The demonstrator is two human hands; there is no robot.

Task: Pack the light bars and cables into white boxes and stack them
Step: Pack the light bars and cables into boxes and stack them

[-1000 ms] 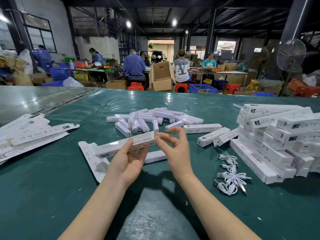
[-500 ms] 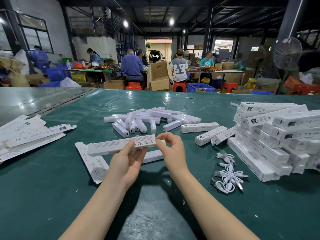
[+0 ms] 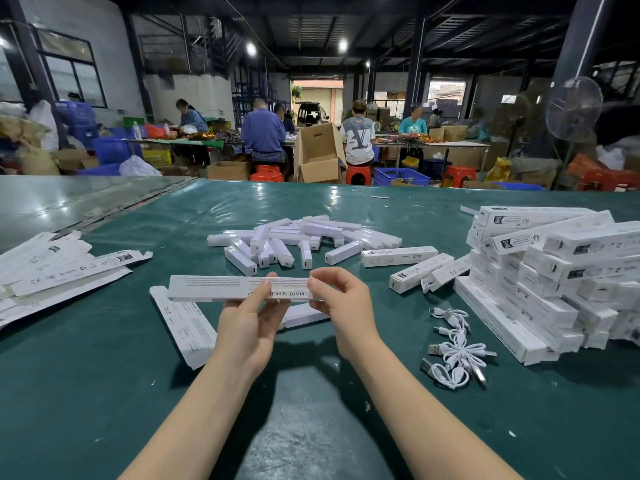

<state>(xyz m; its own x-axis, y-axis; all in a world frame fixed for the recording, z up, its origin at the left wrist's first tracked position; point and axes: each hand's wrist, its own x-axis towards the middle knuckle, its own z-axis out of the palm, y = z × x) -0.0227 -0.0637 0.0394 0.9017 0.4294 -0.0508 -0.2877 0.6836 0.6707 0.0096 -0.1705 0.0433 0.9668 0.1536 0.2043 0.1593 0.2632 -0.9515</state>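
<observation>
Green table, white box now level

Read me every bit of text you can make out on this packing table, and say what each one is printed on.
"SMART SENSO", upside down, on the held white box; the rest is hidden behind the left hand.
"CE FC RoHS" on a flat carton at the left.
Print on the stacked boxes and the fine lines on the held white box: too small to read.

Box stack cut off right; flat cartons cut off left
</observation>
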